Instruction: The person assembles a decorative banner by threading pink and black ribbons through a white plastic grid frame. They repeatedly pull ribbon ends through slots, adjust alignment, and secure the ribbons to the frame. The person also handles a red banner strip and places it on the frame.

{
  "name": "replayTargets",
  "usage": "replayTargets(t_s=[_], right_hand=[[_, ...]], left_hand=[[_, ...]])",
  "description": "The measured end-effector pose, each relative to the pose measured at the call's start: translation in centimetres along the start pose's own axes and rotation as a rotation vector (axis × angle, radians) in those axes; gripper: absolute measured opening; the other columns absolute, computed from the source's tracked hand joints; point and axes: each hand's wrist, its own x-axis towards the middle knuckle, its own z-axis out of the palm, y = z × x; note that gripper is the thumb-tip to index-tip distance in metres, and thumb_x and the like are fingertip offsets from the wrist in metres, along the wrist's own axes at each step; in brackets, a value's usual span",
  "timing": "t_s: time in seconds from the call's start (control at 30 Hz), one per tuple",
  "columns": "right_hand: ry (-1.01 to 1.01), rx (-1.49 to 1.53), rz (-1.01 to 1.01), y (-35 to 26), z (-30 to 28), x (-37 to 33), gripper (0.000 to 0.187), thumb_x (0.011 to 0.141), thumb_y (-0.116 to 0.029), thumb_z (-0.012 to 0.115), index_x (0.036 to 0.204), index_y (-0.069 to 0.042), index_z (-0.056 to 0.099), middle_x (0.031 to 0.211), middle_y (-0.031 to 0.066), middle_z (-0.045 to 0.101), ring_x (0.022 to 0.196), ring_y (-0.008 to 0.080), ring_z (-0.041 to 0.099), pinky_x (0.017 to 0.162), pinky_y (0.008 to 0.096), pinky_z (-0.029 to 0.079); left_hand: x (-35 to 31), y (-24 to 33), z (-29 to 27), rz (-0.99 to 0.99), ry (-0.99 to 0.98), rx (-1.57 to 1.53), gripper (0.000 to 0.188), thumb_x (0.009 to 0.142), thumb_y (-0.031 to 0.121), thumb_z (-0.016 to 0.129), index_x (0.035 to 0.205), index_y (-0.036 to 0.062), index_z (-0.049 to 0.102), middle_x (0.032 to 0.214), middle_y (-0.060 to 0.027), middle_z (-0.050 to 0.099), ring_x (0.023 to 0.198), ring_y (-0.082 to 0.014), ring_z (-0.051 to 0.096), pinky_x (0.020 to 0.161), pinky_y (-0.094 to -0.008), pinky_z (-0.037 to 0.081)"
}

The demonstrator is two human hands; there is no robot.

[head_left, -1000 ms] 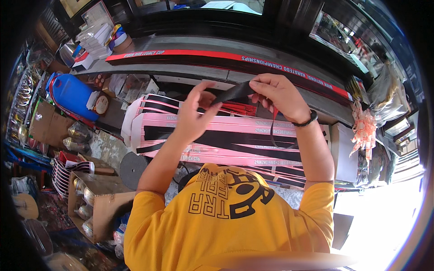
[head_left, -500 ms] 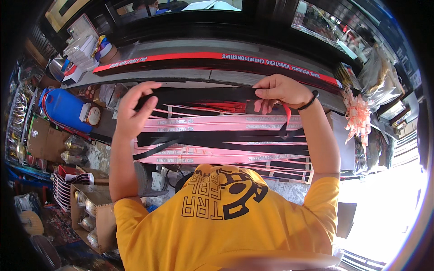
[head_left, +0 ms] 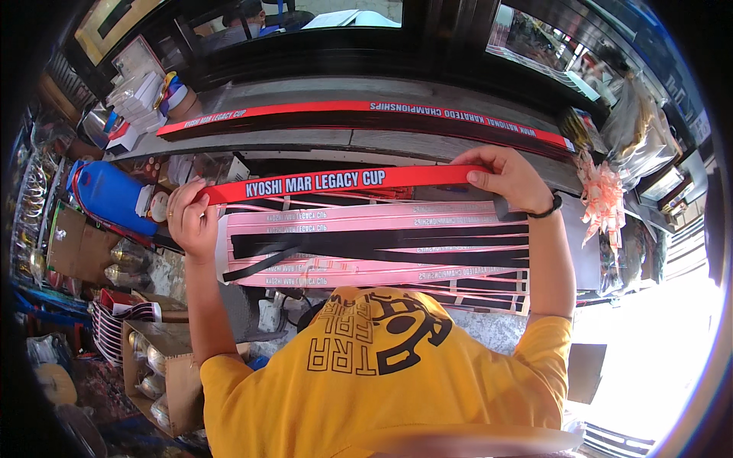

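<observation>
A red ribbon with white lettering is stretched between my two hands, printed face toward me. My left hand pinches its left end. Near the other end, my right hand grips it between thumb and fingers, and a dark tail hangs below that hand. Beneath the ribbon lie pink printed strips in rows. Loose black ribbons rest across them, one with a slanting end at the left. A black band circles my right wrist.
A stack of red-edged ribbons lies along the grey ledge beyond my hands. To the left stand a blue container and a cardboard box of wrapped items. A pink ribbon bow hangs at the right.
The held ribbon has turned from its black side to its red printed side. Both hands have come nearer to me; the left also moved left and the right moved right.
</observation>
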Motion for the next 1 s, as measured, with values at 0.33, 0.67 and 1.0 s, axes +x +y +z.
replayTargets(t_s=[0.33,0.67,1.0], right_hand=[[0.098,-0.162,-0.017,1.0,0.4,-0.3,0.026,0.085,-0.010,0.070,0.110,-0.002,0.066,0.096,0.0056,0.067,0.088,0.0097,0.059,0.081,0.0240,0.048],[0.003,-0.230,0.078,4.1,-3.9,-2.9,0.036,0.078,-0.006,0.075,0.112,0.001,0.066,0.098,0.0089,0.069,0.088,0.0133,0.061,0.083,0.0277,0.048],[0.087,-0.191,0.179,5.1,-6.4,-4.6,0.037,0.078,-0.004,0.074,0.113,0.004,0.065,0.100,0.0080,0.069,0.089,0.0124,0.060,0.085,0.0267,0.048]], left_hand=[[-1.1,-0.3,0.8,-0.020,0.024,-0.063,0.025,0.077,-0.015,0.061,0.080,0.0047,0.045,0.103,-0.0157,0.069,0.093,-0.0334,0.068,0.084,-0.0441,0.053],[-5.1,-8.8,-1.0,-0.251,-0.057,0.119,0.017,0.082,-0.009,0.063,0.082,0.0014,0.049,0.104,-0.0153,0.069,0.091,-0.0327,0.067,0.079,-0.0385,0.053],[-6.6,-11.9,-1.4,-0.328,-0.093,0.134,0.018,0.080,-0.007,0.066,0.082,-0.0001,0.050,0.097,-0.0146,0.064,0.089,-0.0327,0.062,0.074,-0.0397,0.050]])
